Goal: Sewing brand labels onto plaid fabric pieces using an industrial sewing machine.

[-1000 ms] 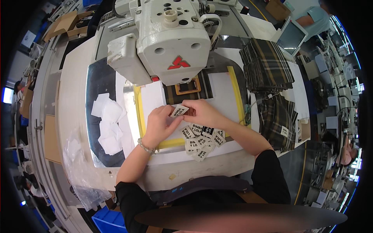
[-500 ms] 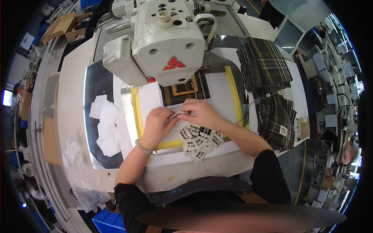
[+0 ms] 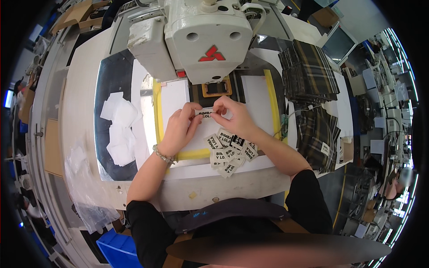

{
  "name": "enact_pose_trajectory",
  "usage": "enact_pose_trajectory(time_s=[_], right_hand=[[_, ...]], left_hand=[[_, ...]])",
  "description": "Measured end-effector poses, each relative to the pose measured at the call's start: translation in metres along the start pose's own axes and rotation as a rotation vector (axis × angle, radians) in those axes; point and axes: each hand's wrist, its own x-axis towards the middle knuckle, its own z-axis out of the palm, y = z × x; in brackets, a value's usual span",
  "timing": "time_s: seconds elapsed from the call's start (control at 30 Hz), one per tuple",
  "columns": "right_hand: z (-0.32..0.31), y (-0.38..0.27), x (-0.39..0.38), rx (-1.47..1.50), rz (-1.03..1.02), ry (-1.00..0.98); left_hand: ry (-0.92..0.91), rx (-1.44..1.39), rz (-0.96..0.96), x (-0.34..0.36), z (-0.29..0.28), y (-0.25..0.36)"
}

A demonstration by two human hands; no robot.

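Note:
A small white fabric label (image 3: 205, 114) with dark print is stretched flat between my two hands, its printed side up. My left hand (image 3: 178, 127) pinches its left end between thumb and forefinger. The fingertips of my right hand (image 3: 237, 117) pinch the right end. Just beyond the label, a dark plaid fabric piece (image 3: 195, 94) lies under the orange clamp frame (image 3: 217, 94) of a white sewing machine (image 3: 208, 38). A loose pile of similar labels (image 3: 229, 154) rests nearer me, below my right wrist; one shows a black face.
Stacked plaid fabric pieces (image 3: 308, 73) stand at the right, with more plaid pieces (image 3: 313, 134) nearer me. White paper-like sheets (image 3: 119, 129) lie at the left. Yellow tape (image 3: 273, 102) edges the white work plate. Clear plastic (image 3: 87, 192) hangs over the left table edge, above a blue crate (image 3: 119, 248).
Both hands have lifted away from me toward the clamp frame. The label, tilted and partly covered before, is now spread flat between them. The whole view has shifted slightly.

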Motion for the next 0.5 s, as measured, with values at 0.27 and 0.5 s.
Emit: enact_pose_trajectory(time_s=[0.27, 0.5], right_hand=[[-0.006, 0.001, 0.008, -0.056, -0.149, -0.038], [-0.043, 0.008, 0.031, -0.051, 0.029, -0.005]], left_hand=[[-0.007, 0.280, 0.299, 0.004, -0.004, 0.002], [-0.047, 0.384, 0.411, -0.001, 0.000, -0.002]])
